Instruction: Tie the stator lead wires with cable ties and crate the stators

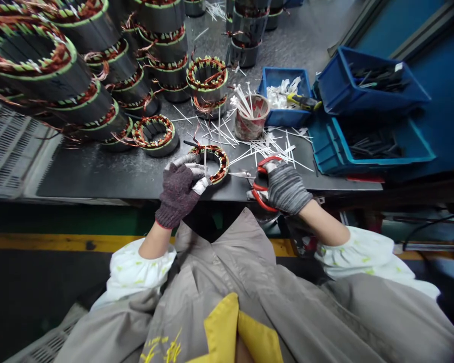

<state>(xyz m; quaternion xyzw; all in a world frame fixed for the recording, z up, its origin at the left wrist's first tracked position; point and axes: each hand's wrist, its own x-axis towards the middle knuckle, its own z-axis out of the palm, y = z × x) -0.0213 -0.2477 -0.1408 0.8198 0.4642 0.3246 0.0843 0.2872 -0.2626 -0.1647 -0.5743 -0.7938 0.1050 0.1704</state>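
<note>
My left hand (177, 191), in a dark knit glove with white-taped fingertips, grips a small copper-wound motor stator (220, 161) lying at the table's front edge. A white cable tie (205, 161) stands up from its windings. My right hand (287, 187), in a grey striped glove, is shut on red-handled cutters (260, 195), just right of the stator. Their jaws point left toward it, partly hidden by the glove. Loose white cable ties (265, 150) lie scattered beyond both hands.
Stacks of wound stators (166, 45) fill the back left of the dark metal table (98, 174). A cup of ties (247, 128) stands behind the hands. Blue bins (371, 83) hold dark parts at right. A grey plastic crate (15, 146) sits at left.
</note>
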